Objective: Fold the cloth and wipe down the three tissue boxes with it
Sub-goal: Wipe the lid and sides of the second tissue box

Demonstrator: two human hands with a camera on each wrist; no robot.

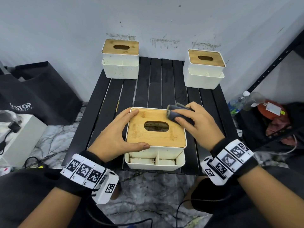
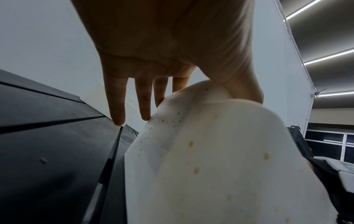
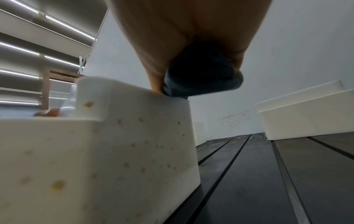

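- Tissue box (image 1: 156, 137), nearest on the slatted black surface (image 1: 166, 89): left hand (image 1: 113, 137) spans its left edge, fingers straight.
- Folded dark cloth (image 1: 178, 113), clamped in the right hand (image 1: 197, 124) grip, seemingly touches the bamboo lid's far-right corner.
- Two more tissue boxes (image 1: 120, 59) (image 1: 204, 69) stand farther back.

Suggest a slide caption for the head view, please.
Left hand steadies nearest tissue box while right hand wipes its lid with folded cloth.
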